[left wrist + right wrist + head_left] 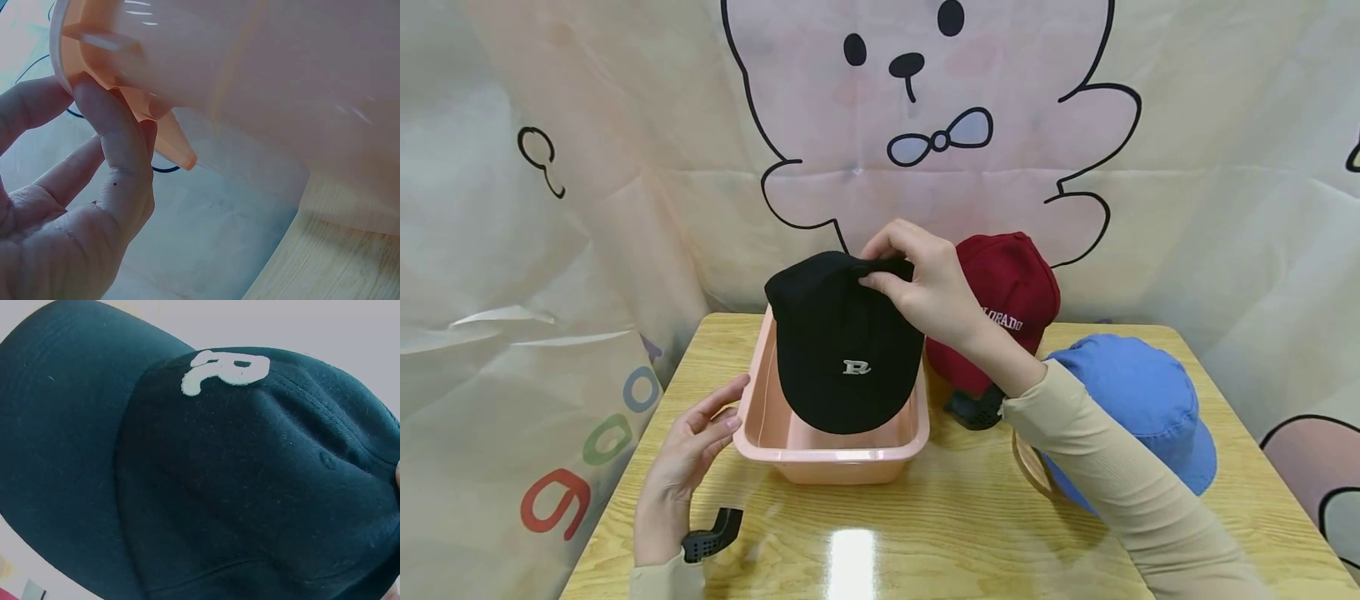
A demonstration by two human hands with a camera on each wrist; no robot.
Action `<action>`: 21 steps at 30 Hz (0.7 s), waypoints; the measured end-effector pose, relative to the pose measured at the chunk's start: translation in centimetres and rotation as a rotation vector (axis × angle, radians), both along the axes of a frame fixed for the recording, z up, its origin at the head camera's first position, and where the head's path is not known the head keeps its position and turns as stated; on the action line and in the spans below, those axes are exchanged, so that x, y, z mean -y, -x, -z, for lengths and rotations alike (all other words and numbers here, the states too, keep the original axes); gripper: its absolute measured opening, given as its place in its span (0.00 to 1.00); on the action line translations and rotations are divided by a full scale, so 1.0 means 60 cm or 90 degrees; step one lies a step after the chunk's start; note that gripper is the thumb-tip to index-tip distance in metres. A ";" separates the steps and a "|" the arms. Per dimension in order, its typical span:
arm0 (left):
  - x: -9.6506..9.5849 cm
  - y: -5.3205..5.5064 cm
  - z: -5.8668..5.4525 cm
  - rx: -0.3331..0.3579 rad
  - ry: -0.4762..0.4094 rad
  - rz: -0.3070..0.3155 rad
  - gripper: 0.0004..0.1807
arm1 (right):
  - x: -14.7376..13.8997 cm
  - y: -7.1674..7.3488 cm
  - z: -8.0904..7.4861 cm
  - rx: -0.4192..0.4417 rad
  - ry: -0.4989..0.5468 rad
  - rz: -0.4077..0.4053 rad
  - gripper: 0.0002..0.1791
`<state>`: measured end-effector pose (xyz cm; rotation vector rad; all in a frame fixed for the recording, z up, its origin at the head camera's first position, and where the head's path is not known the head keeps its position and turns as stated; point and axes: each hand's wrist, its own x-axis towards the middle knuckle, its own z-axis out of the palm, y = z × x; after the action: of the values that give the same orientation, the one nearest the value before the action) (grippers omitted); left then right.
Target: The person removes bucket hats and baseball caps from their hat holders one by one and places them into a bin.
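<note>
A black baseball cap [842,333] with a white letter R hangs over the pink plastic basin [835,456], brim downward. At the top of its crown, my right hand [921,279] pinches the fabric between thumb and fingers. The cap [250,469] fills most of the right wrist view, where only a bit of the hand shows at the right edge. My left hand [688,442] grips the basin's left rim. In the left wrist view, the fingers of this hand [81,181] pinch the rim [57,44] from both sides.
Right of the basin is a dark red cap [1007,275] with white lettering, partly behind my right forearm. A blue cap [1127,383] sits farther right, with a round wooden piece [1030,462] beside it. A patterned cloth [700,108] hangs behind the wooden table [955,542].
</note>
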<state>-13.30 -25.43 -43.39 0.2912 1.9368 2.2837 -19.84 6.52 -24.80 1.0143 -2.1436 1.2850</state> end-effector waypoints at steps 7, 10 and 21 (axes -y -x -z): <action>0.002 -0.001 0.001 -0.004 -0.001 0.008 0.26 | 0.008 0.002 0.021 0.007 -0.046 -0.003 0.06; 0.002 -0.002 0.003 -0.005 -0.003 0.010 0.26 | 0.010 0.001 0.032 0.012 -0.061 -0.003 0.06; 0.001 -0.002 0.001 -0.020 -0.024 0.021 0.26 | 0.021 0.002 0.072 0.010 -0.125 -0.033 0.06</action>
<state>-13.19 -25.48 -43.44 0.3637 1.8911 2.3096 -19.96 5.25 -29.11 1.1479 -2.3039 1.1254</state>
